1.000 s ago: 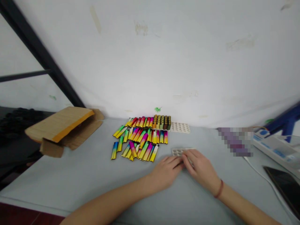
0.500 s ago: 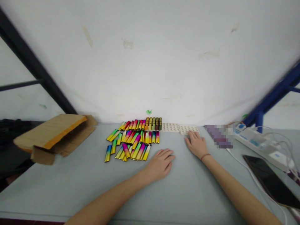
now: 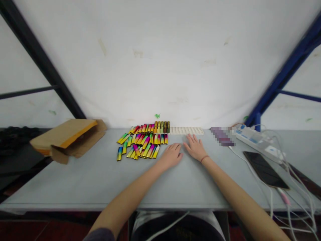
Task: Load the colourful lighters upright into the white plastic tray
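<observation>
My left hand (image 3: pixel 172 156) lies palm down on the grey table, fingers loosely stretched out and holding nothing. Just right of it, my right hand (image 3: pixel 195 148) rests flat with its fingers apart, their tips near the front edge of the white trays with rows of holes (image 3: pixel 187 130). To the left are several shiny lighter-shaped pieces (image 3: pixel 136 150), gold shading into pink, green or blue, lying in loose rows. A block of upright pieces with gold tops (image 3: pixel 162 127) stands at the left end of the white trays, against the wall.
An opened brown cardboard box (image 3: pixel 67 137) sits at the table's left. On the right are a pixelated purple item (image 3: pixel 223 136), a white power strip (image 3: pixel 258 140), a black phone (image 3: pixel 265 170) and loose white cables. A blue metal frame (image 3: pixel 281 77) rises behind them.
My right hand has come off the right tray, moving left and towards me. The two white trays now line up in one strip. The view has shifted, showing the table's front edge.
</observation>
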Tool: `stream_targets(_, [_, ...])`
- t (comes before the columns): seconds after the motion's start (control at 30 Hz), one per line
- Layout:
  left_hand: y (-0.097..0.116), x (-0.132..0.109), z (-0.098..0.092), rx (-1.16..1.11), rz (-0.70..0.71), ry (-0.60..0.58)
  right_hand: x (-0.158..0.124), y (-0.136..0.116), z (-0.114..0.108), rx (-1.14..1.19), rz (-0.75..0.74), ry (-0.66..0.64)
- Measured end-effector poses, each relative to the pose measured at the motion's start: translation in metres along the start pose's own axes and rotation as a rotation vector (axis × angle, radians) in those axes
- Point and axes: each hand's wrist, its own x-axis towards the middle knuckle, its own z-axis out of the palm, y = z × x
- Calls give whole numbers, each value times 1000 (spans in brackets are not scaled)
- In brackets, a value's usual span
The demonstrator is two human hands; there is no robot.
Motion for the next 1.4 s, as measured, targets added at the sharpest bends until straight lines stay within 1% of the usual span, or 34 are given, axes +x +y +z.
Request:
stream_targets(0.1, [2, 11, 5, 39, -41, -13, -21, -15, 5, 23, -28, -45])
stream_targets(0.17, [1, 13, 7, 52, -48, -22, -26, -19, 6, 37, -17, -66])
stream_targets(0.27, [-5, 9, 7, 40, -29, -50, -26, -19, 3, 45, -26, -62])
stream_targets(0.43, [-13, 0, 1, -2, 3, -89, -25, -14, 1, 57, -42, -62])
stream_targets(0.9, [-15, -1, 1, -26, -1, -88, -26, -10, -3, 94, -72, -88])
stream_targets(1.0, [-14, -1, 0, -42, 6, -46, -26, -9, -3, 94, -72, -93])
stream_targets(1.13, [-14, 1, 0, -105, 8, 74, -26, -9, -3, 95, -74, -91])
stream_targets(1.23, [-15, 3, 1, -126, 27, 133, -25, -9, -2, 89, -75, -87])
stream_targets(1.3, [-16, 4, 2, -121, 40, 145, -25, -9, -2, 86, -78, -84])
stream_targets(1.4, [-17, 6, 3, -105, 51, 126, -25, -9, -2, 89, -80, -77])
